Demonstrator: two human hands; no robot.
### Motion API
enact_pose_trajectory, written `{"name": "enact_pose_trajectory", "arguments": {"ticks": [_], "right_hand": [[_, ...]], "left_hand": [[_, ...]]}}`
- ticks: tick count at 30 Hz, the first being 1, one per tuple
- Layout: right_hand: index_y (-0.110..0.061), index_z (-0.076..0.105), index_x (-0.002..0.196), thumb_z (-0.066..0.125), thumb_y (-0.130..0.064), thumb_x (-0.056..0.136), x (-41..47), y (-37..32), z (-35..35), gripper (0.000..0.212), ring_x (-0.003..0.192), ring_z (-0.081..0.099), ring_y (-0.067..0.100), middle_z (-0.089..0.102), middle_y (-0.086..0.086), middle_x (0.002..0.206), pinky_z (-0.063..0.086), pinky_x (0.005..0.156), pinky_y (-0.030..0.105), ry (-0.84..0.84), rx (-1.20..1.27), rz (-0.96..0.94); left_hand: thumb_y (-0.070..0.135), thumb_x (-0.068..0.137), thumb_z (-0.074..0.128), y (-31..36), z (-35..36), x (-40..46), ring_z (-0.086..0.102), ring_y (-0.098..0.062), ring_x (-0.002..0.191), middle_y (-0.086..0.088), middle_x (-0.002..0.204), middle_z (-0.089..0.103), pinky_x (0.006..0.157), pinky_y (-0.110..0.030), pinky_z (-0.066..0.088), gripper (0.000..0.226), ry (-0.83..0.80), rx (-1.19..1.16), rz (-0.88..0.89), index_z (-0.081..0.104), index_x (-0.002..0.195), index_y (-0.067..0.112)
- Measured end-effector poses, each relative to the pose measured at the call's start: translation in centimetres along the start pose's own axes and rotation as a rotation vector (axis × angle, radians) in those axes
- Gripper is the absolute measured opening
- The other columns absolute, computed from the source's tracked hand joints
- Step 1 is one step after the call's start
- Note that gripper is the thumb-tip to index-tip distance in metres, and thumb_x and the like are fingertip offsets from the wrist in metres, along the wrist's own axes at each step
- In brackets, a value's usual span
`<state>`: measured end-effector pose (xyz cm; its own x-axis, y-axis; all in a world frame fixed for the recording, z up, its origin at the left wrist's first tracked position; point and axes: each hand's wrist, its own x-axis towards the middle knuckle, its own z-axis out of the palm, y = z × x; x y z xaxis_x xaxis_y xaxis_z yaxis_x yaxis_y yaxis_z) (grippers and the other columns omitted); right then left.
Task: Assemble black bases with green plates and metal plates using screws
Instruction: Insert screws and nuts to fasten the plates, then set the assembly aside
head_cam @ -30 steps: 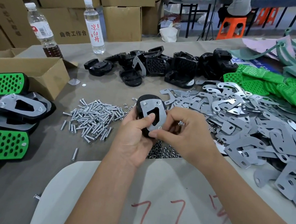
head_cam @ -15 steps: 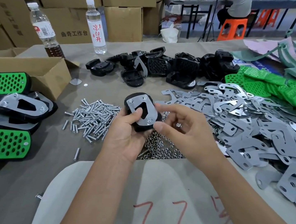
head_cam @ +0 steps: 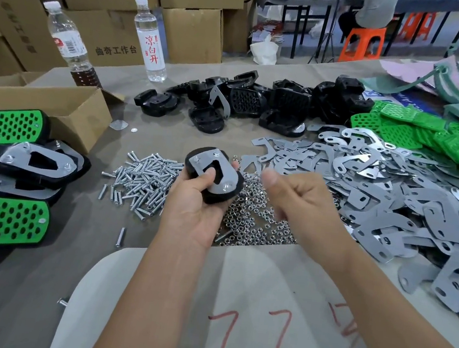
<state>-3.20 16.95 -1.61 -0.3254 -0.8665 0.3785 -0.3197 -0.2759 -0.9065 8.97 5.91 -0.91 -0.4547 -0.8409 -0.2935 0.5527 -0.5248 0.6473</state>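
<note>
My left hand (head_cam: 194,210) grips a black base (head_cam: 216,197) with a metal plate (head_cam: 224,173) screwed on top, my thumb pressing on the plate's opening. My right hand (head_cam: 300,200) hovers just right of it with curled fingers and raised thumb, not touching the base; nothing shows in it. Under both hands lie a pile of screws (head_cam: 145,180) and a pile of nuts (head_cam: 250,226). Loose metal plates (head_cam: 394,201) spread to the right, green plates (head_cam: 431,136) behind them, black bases (head_cam: 260,105) at the back centre.
Finished assemblies (head_cam: 3,220) are stacked at the left beside an open cardboard box (head_cam: 55,110). Two bottles (head_cam: 152,44) stand at the back left. A white sheet with red marks (head_cam: 234,306) lies at the near edge. A person sits on an orange stool (head_cam: 362,42) far behind.
My right hand has let go of the base and drawn back to the right. My left hand has carried the base slightly leftward and turned it.
</note>
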Motion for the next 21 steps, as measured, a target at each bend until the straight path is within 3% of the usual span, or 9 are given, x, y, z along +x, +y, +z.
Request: {"name": "enact_pose_trajectory", "arguments": {"ticks": [1, 3, 5, 7, 11, 13, 17, 21], "right_hand": [[-0.004, 0.042, 0.053, 0.06, -0.05, 0.099, 0.0, 0.1, -0.3, 0.067, 0.042, 0.034, 0.003, 0.036, 0.001, 0.045, 0.028, 0.046, 0.017, 0.044, 0.004, -0.021], [-0.009, 0.043, 0.057, 0.064, -0.042, 0.1, 0.1, 0.1, -0.2, 0.059, 0.042, 0.033, 0.006, 0.036, 0.0, 0.047, 0.028, 0.047, 0.022, 0.088, -0.144, -0.094], [-0.022, 0.051, 0.073, 0.066, -0.036, 0.1, 0.4, 0.6, 0.3, 0.034, 0.048, 0.047, 0.009, 0.048, -0.007, 0.052, 0.035, 0.05, 0.027, 0.054, -0.444, -0.113], [-0.023, 0.047, 0.09, 0.058, -0.038, 0.103, 0.6, 0.9, 0.8, 0.022, 0.063, 0.052, 0.015, 0.054, -0.008, 0.064, 0.041, 0.06, 0.038, -0.058, -0.674, -0.073], [-0.027, 0.04, 0.091, 0.048, -0.034, 0.106, 0.7, 1.0, 0.8, 0.018, 0.073, 0.046, 0.02, 0.047, -0.009, 0.076, 0.042, 0.064, 0.044, -0.083, -0.726, -0.157], [-0.028, 0.04, 0.097, 0.043, -0.037, 0.107, 0.5, 0.8, 0.9, 0.014, 0.073, 0.047, 0.02, 0.049, -0.01, 0.08, 0.043, 0.063, 0.044, -0.099, -0.757, -0.176], [-0.028, 0.043, 0.105, 0.031, -0.041, 0.107, 0.4, 0.1, 0.9, 0.018, 0.072, 0.049, 0.023, 0.047, -0.006, 0.091, 0.044, 0.06, 0.043, -0.133, -0.835, -0.182], [-0.026, 0.041, 0.1, 0.034, -0.037, 0.106, 0.4, -0.5, 1.5, 0.014, 0.066, 0.044, 0.019, 0.036, -0.001, 0.102, 0.034, 0.053, 0.036, -0.129, -0.845, -0.147]], "left_hand": [[-0.007, 0.103, 0.043, 0.1, -0.1, 0.1, 0.069, -0.039, 0.117, -0.03, 0.127, 0.067, 0.092, -0.053, 0.059, 0.039, 0.004, -0.005, 0.013, 0.056, 0.138, 0.003], [-0.008, 0.102, 0.044, 0.2, -0.1, -0.1, 0.069, -0.037, 0.117, -0.03, 0.131, 0.066, 0.095, -0.052, 0.057, 0.039, -0.01, 0.041, 0.044, 0.056, 0.138, 0.003], [-0.01, 0.1, 0.046, -0.2, 0.3, -0.6, 0.07, -0.035, 0.106, -0.027, 0.128, 0.068, 0.088, -0.046, 0.059, 0.039, -0.037, 0.128, 0.065, 0.058, 0.135, 0.002], [-0.01, 0.099, 0.048, -0.7, 0.8, -1.1, 0.069, -0.032, 0.099, -0.021, 0.119, 0.071, 0.077, -0.037, 0.059, 0.038, -0.086, 0.155, 0.048, 0.06, 0.134, 0.002], [-0.003, 0.101, 0.048, -0.6, 1.0, -1.3, 0.072, -0.025, 0.086, -0.015, 0.105, 0.074, 0.067, -0.031, 0.059, 0.033, -0.13, 0.084, -0.013, 0.064, 0.128, 0.006], [0.001, 0.101, 0.047, -0.5, 1.0, -1.5, 0.069, -0.028, 0.092, -0.016, 0.11, 0.073, 0.074, -0.033, 0.057, 0.034, -0.132, 0.065, -0.051, 0.064, 0.13, 0.008], [0.001, 0.102, 0.043, -0.7, 0.9, -1.5, 0.06, -0.036, 0.109, -0.023, 0.124, 0.066, 0.106, -0.049, 0.045, 0.039, -0.137, 0.046, -0.07, 0.06, 0.137, 0.007], [0.002, 0.103, 0.044, -0.7, 0.8, -1.7, 0.062, -0.038, 0.109, -0.021, 0.12, 0.067, 0.114, -0.058, 0.037, 0.034, -0.148, 0.099, -0.055, 0.06, 0.133, 0.009]]}}
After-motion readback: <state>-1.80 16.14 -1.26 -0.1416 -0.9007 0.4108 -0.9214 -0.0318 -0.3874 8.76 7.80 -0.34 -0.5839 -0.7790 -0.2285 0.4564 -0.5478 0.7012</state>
